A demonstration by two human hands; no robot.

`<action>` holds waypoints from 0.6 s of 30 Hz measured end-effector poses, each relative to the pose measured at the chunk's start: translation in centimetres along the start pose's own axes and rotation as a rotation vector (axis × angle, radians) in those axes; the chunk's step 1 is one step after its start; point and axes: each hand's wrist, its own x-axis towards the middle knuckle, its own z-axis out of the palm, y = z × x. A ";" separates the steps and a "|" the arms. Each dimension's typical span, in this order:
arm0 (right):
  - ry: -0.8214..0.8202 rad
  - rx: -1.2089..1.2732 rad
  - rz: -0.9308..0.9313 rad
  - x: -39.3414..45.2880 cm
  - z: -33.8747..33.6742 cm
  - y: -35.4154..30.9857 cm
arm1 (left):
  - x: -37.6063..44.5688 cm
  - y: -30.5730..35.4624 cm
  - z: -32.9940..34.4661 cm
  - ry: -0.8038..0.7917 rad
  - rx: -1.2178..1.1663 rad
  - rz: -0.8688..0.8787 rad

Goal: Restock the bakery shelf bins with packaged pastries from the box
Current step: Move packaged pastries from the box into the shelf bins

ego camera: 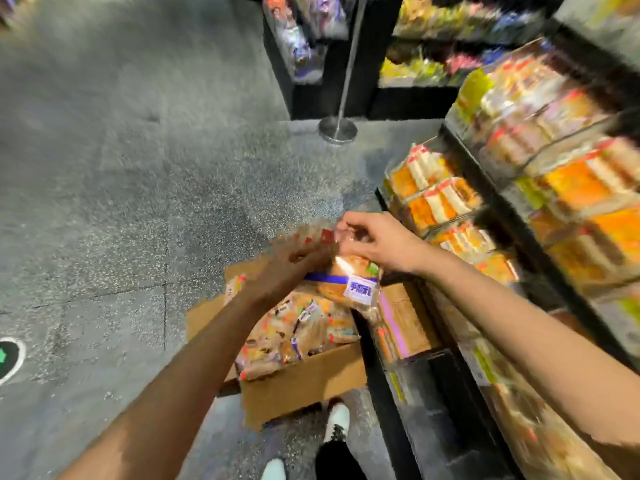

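Over the open cardboard box (304,386) on the floor, in the head view, we have both hands up on one packaged pastry (349,282), lifted clear of the heap of wrapped pastries (298,334) that fills the box. The shelf bins (436,202), stacked with orange and white packs, stand just to our right, with the box close against the foot of the shelf.

That pack looks light and soft: a round bun in a thin, glossy film bag with a purple band. We judge it will crush if squeezed across the middle and slip if held by the slick face, so the crimped top seam is the place to take it.

And that is where the right hand (377,242) sits, fingers curled and thumb pinching the upper edge of the bag. The left hand (294,261) is blurred with motion; its fingers appear curled against the same top edge from the other side, though we cannot be sure it truly grips. So the two hands are close together, almost touching, with the pack hanging below them, above the box's far corner.
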 end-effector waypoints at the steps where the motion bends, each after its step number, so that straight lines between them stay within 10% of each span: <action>1: 0.038 -0.009 0.015 -1.5 -1.6 -0.8 | -0.1 1.7 0.9 -0.030 -0.011 0.018; 18: 0.828 0.503 0.515 -36.9 -16.3 1.5 | -1.5 20.7 30.2 -0.334 -0.033 0.399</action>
